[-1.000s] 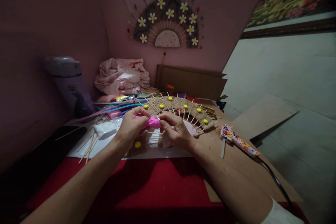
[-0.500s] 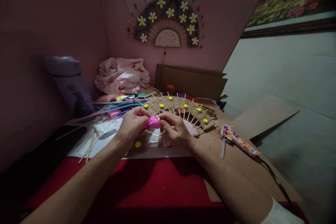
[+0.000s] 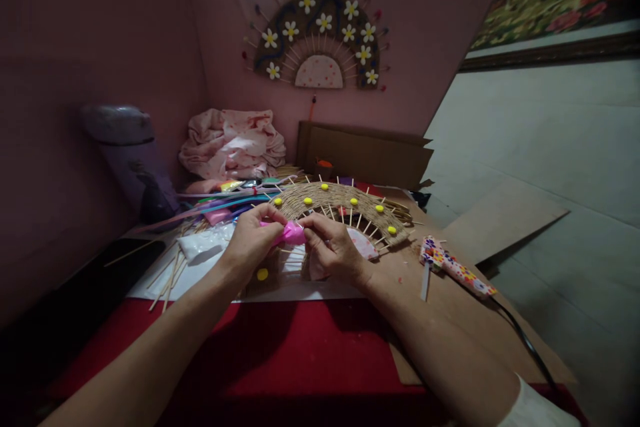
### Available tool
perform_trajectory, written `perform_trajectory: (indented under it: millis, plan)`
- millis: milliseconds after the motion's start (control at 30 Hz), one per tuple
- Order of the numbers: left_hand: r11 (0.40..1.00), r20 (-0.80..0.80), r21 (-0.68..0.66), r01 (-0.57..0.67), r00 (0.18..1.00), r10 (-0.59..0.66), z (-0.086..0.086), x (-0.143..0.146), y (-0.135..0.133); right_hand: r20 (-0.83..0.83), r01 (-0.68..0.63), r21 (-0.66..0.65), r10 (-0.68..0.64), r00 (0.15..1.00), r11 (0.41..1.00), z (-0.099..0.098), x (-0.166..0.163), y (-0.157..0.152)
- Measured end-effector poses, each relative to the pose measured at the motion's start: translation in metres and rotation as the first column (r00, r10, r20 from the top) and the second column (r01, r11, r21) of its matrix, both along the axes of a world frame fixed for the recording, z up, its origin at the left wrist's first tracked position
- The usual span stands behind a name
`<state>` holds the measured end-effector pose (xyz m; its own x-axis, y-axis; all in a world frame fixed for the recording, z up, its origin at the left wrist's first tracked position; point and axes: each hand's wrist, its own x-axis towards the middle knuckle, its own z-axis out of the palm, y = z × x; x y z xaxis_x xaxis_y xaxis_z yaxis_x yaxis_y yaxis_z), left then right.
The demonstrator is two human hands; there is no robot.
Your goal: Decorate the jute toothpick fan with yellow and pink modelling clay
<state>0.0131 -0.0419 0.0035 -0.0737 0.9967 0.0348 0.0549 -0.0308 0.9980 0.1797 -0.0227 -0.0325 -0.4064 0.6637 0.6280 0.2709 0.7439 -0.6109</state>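
A small, soft, bright pink packet (image 3: 293,233) with a shiny, crinkled surface is stretched between my two hands. My left hand (image 3: 254,237) pinches its left end. The thumb and fingers of my right hand (image 3: 333,248) are closed on its right end, near a whitish edge. Behind and below my hands lies a woven twine fan (image 3: 337,195) with thin sticks poking out and yellow dots on it. My hands cover its lower left part. A pale spotted cloth half-circle (image 3: 363,245) forms its centre.
Loose sticks (image 3: 173,277) and a clear bag of white material (image 3: 203,245) lie to the left. A flower-patterned glue gun (image 3: 450,267) with a black cord rests on brown board at right. Crumpled pink cloth (image 3: 235,143) and cardboard (image 3: 365,155) stand behind. A finished-looking flowered fan (image 3: 325,23) hangs above.
Hardly anything differs. Both hands keep their pinch on the pink packet, with only a very slight shift of the fingers and packet.
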Motion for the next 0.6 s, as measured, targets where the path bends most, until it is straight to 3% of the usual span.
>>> perform_trajectory:
  millis: [600]
  plan:
    - [0.997,-0.127,0.073,-0.008,0.992,0.017,-0.0064,-0.0039,0.0034,0.030,-0.005,0.062,0.003,1.000,0.998,-0.0031,-0.0003,0.0025]
